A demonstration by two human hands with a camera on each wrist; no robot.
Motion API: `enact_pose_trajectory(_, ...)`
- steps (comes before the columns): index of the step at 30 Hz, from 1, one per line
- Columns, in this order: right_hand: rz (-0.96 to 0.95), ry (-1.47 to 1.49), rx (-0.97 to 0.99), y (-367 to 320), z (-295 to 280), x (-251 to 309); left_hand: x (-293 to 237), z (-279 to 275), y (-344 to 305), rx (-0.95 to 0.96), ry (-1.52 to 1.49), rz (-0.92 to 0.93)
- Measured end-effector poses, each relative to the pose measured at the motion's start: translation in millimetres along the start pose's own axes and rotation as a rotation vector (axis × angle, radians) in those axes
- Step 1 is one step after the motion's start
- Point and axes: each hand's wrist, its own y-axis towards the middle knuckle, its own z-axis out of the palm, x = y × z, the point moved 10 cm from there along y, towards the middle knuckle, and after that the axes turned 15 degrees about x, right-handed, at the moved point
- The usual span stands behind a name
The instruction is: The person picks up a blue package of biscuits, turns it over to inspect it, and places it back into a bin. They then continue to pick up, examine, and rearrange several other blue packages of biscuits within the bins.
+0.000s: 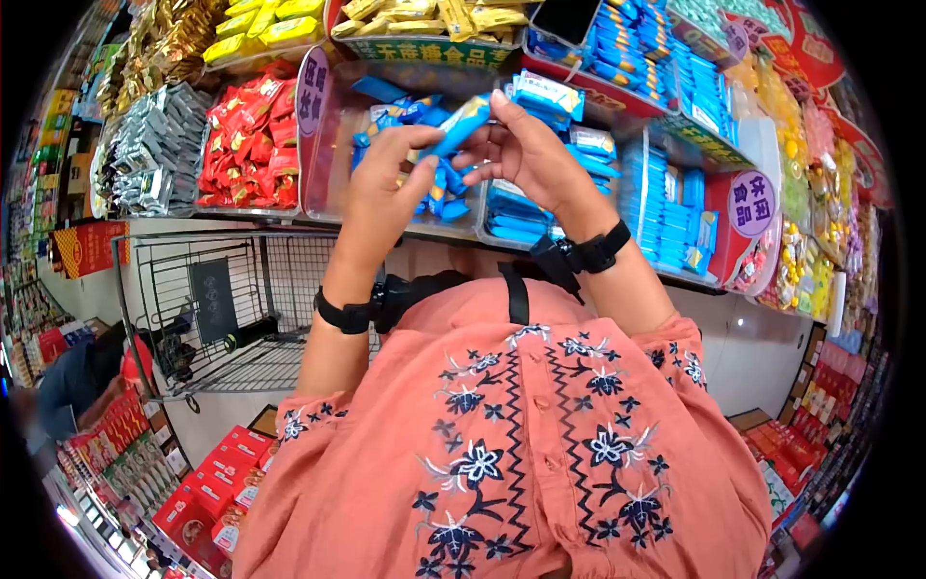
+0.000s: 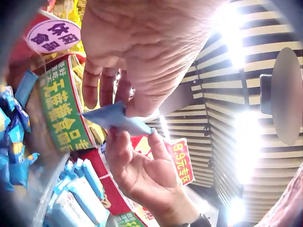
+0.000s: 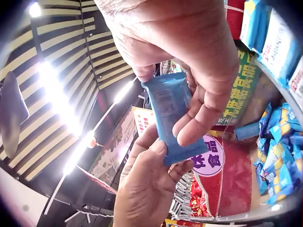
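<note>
A blue wrapped snack packet (image 1: pixel 465 125) is held up between both hands, above the bins. My left hand (image 1: pixel 384 183) pinches its lower left end between thumb and fingers. At the upper right end, my right hand (image 1: pixel 540 159) grips it, thumb at the corner. From the right wrist, the packet (image 3: pixel 168 106) shows a flat face with crimped ends. In the left wrist view it (image 2: pixel 116 118) appears almost edge-on. Beneath the hands, a bin holds loose blue-and-yellow packets (image 1: pixel 451 188), partly hidden by the fingers.
Red packets (image 1: pixel 253 140) and silver packets (image 1: pixel 159 154) fill bins to the left. Stacked blue packets (image 1: pixel 666 217) stand to the right, near a purple-and-white sign (image 1: pixel 752 205). A wire shopping cart (image 1: pixel 222 309) stands at the lower left, with red boxes (image 1: pixel 217 482) behind it.
</note>
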Motion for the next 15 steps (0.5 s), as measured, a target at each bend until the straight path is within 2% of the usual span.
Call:
enact_pose_trajectory(5, -0.059, -0.104, -0.019, -14.3, -4.8, 7.0, -4.9, 23.2, 4.4, 0.048, 0.042, 0.115)
enact_pose_trajectory(8, -0.028, -0.089, -0.026, -18.7, -9.0, 2.3, -20.0, 31.0, 9.0, 0.070, 0.220, 0.214)
enact_pose_trajectory(9, -0.020, -0.209, -0.080, -21.5, -13.3, 4.8, -21.3, 33.7, 10.9, 0.094, 0.256, 0.216)
enact_pose_trajectory(11, -0.062, -0.186, -0.156, -26.7, -21.1, 8.1, -23.2, 38.0, 14.9, 0.142, 0.326, 0.223)
enact_pose_trajectory(14, -0.115, -0.122, -0.204, -36.3, -34.2, 11.9, 10.2, 8.8, 16.0, -0.084, -0.010, -0.071)
enact_pose_trajectory(15, -0.137, -0.105, -0.204, -37.4, -33.5, 15.6, 20.0, 7.6, 18.9, -0.083, -0.116, -0.068)
